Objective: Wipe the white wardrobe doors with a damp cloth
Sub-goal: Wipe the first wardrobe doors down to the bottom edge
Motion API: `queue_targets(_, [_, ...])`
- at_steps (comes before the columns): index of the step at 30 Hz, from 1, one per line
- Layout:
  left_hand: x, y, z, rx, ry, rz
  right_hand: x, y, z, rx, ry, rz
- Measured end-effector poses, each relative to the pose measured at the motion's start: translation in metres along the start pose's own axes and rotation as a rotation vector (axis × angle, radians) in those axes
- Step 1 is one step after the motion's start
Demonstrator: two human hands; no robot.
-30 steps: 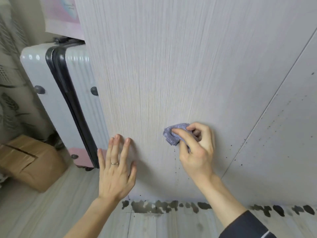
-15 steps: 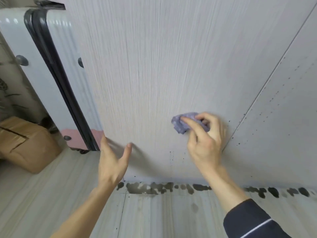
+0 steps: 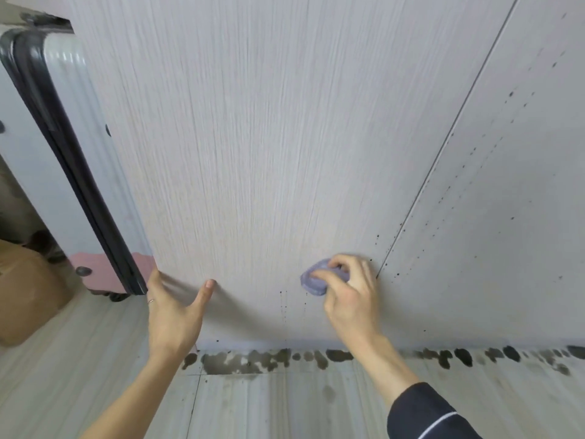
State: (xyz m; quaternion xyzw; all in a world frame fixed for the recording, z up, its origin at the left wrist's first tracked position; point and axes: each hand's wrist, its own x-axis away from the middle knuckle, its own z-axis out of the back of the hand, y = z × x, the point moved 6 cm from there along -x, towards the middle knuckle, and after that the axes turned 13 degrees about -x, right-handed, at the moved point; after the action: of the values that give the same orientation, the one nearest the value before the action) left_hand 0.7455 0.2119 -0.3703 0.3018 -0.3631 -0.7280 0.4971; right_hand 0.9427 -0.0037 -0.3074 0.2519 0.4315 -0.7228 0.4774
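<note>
The white wood-grain wardrobe door (image 3: 269, 153) fills most of the view, and a second door (image 3: 506, 201) lies right of a thin dark gap. My right hand (image 3: 351, 296) grips a crumpled purple cloth (image 3: 311, 282) and presses it on the lower part of the left door, near the gap. Small dark specks dot the door below and to the right of the cloth. My left hand (image 3: 172, 312) is spread at the door's lower left edge, with the thumb tip touching the door face and the fingers at the edge.
A white suitcase (image 3: 41, 160) with a black band and pink corners stands left of the wardrobe. A brown cardboard box (image 3: 25, 296) sits on the floor at far left. Dark mould-like stains (image 3: 285, 358) run along the floor at the wardrobe's base.
My right hand has slid the cloth rightward and down the door, toward the gap. My left hand has lifted its flat palm off the door and shifted to the door's left edge.
</note>
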Motion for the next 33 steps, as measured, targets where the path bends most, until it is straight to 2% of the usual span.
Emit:
queue_targets(5, [0.002,0.002,0.001,-0.011,0.008,0.013,-0.073,-0.002,0.076,-0.172,0.431,-0.140])
queue_targets(8, [0.004,0.003,0.000,-0.060,0.015,0.035,-0.075,0.005,0.084,-0.173,0.553,-0.128])
queue_targets(10, [0.006,0.001,0.001,-0.083,0.016,0.051,-0.045,0.016,0.065,-0.169,0.535,-0.164])
queue_targets(14, [0.002,0.005,0.004,-0.109,0.023,0.060,0.031,0.050,0.020,-0.252,0.382,-0.481])
queue_targets(17, [0.002,0.009,0.004,-0.103,0.014,0.043,0.046,0.054,0.013,-0.295,0.287,-0.612])
queue_targets(20, [0.003,0.010,0.004,-0.080,0.011,0.044,0.025,0.047,0.029,-0.348,0.347,-0.620])
queue_targets(25, [0.007,0.006,0.003,-0.070,0.026,0.060,-0.031,0.021,0.063,-0.395,0.562,-0.413])
queue_targets(28, [0.006,0.006,0.004,-0.069,0.037,0.066,-0.038,0.018,0.061,-0.379,0.586,-0.363])
queue_targets(30, [0.007,0.006,0.004,-0.058,0.045,0.068,-0.020,0.023,0.048,-0.402,0.562,-0.422])
queue_targets(33, [0.006,0.005,0.005,-0.046,0.044,0.081,0.024,0.041,0.020,-0.446,0.533,-0.690])
